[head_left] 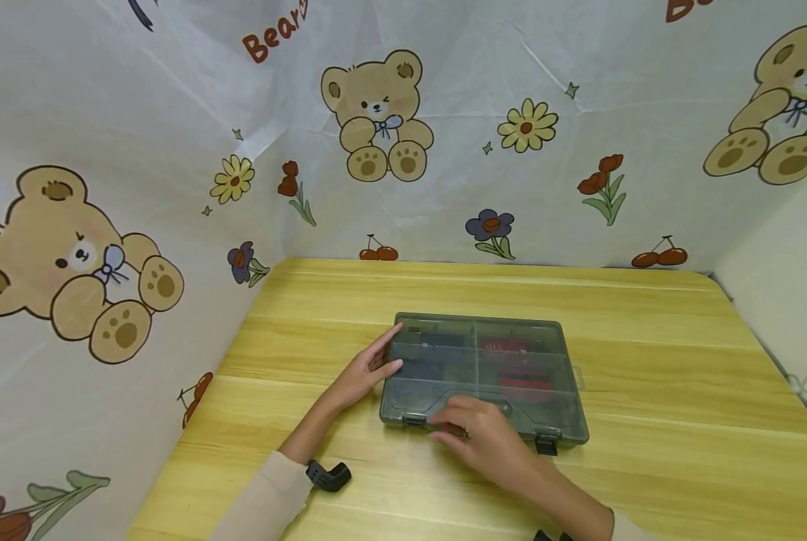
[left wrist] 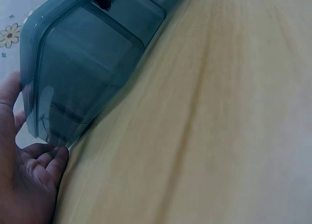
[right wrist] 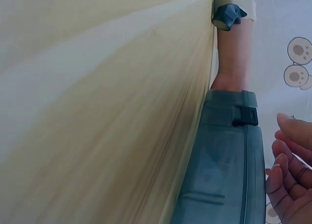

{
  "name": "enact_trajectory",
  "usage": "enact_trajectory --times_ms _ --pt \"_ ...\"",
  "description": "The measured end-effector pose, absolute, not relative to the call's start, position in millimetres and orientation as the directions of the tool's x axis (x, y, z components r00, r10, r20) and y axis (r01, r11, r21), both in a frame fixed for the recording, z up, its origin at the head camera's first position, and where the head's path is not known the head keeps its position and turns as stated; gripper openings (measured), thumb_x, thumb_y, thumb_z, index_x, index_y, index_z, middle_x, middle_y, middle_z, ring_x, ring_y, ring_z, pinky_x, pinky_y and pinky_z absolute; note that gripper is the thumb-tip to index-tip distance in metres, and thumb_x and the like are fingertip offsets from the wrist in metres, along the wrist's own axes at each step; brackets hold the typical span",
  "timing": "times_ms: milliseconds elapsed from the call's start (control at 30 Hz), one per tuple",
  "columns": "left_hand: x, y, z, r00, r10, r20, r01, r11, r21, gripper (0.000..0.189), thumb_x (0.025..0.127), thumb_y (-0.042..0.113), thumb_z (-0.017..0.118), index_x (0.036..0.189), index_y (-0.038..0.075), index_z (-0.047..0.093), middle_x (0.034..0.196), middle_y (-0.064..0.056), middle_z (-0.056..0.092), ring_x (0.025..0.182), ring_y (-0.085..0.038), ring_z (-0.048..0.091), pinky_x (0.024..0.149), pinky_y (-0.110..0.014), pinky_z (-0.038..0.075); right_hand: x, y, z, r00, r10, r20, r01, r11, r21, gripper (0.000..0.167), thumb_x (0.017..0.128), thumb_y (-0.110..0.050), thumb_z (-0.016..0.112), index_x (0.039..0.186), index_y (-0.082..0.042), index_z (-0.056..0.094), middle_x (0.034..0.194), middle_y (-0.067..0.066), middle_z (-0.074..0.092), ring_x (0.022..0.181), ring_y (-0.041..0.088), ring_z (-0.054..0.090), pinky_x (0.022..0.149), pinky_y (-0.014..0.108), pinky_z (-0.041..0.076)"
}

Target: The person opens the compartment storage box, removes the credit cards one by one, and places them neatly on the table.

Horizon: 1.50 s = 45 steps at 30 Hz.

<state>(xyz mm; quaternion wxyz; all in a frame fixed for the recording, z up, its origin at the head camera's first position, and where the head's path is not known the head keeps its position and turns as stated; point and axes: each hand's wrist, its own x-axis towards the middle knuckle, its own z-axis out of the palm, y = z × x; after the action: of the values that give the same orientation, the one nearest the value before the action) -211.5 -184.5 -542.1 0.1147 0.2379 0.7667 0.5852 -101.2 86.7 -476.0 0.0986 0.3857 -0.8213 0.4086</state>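
A translucent grey-green compartment box lies flat on the table with its lid down. Dark blue pieces and red cards or packs show dimly through the lid. My left hand rests against the box's left side, thumb and fingers spread; the left wrist view shows fingertips touching its wall. Over the front edge hovers my right hand, its fingers loosely bent beside the left latch with nothing visible between them. The right latch sticks out from the front edge.
The wood-grain table extends around the box. A white cloth printed with bears and flowers hangs behind and at the left. A black band sits on the left wrist. Something pale, like a cord, hangs beyond the right table edge.
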Motion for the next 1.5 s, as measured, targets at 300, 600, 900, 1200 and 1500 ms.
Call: enact_trajectory --times_ms 300,600,900,1200,1500 --pt "-207.5 -183.0 -534.2 -0.862 0.499 0.083 0.202 0.19 0.961 0.067 0.106 0.025 0.057 0.163 0.033 0.023 0.169 0.007 0.014 0.153 -0.021 0.018 0.123 -0.051 0.026 -106.8 70.5 -479.4 -0.672 -0.546 0.5 -0.737 0.429 -0.522 0.015 0.081 -0.012 0.087 0.094 -0.011 0.08 0.087 -0.006 0.067 0.073 0.001 0.059 0.061 0.011 0.051" --pt "-211.5 -184.2 -542.1 -0.857 0.508 0.087 0.217 0.202 0.955 0.067 0.106 0.031 0.058 0.161 0.041 0.023 0.168 0.012 0.014 0.154 -0.018 0.018 0.123 -0.05 0.026 -109.7 66.6 -480.4 -0.7 -0.547 0.46 -0.712 0.477 -0.516 0.013 0.079 -0.01 0.087 0.09 -0.013 0.081 0.082 -0.006 0.062 0.067 -0.002 0.053 0.055 0.011 0.047" --pt "-210.8 -183.1 -543.0 -0.854 0.512 0.092 0.21 0.178 0.961 0.067 0.106 0.028 0.058 0.161 0.039 0.022 0.169 0.008 0.013 0.154 -0.02 0.016 0.124 -0.049 0.023 -111.0 65.1 -479.3 -0.714 -0.553 0.429 -0.696 0.493 -0.522 0.015 0.076 -0.005 0.089 0.083 -0.012 0.078 0.079 -0.006 0.061 0.067 0.0 0.059 0.057 0.012 0.05" --pt "-209.5 -184.5 -545.0 -0.859 0.504 0.089 0.207 0.181 0.961 0.067 0.105 0.03 0.058 0.161 0.04 0.023 0.168 0.009 0.015 0.154 -0.018 0.017 0.124 -0.048 0.024 -111.3 62.1 -480.0 -0.723 -0.542 0.428 -0.687 0.502 -0.526 0.019 0.075 -0.002 0.089 0.077 -0.015 0.075 0.08 -0.009 0.063 0.07 0.0 0.061 0.061 0.014 0.054" --pt "-209.6 -183.3 -541.9 -0.86 0.504 0.085 0.19 0.161 0.968 0.066 0.105 0.028 0.058 0.161 0.041 0.024 0.168 0.012 0.015 0.154 -0.016 0.016 0.125 -0.047 0.022 -112.9 61.3 -481.4 -0.719 -0.54 0.438 -0.691 0.487 -0.533 0.02 0.075 0.002 0.088 0.074 -0.014 0.076 0.076 -0.009 0.062 0.069 0.0 0.059 0.058 0.014 0.051"
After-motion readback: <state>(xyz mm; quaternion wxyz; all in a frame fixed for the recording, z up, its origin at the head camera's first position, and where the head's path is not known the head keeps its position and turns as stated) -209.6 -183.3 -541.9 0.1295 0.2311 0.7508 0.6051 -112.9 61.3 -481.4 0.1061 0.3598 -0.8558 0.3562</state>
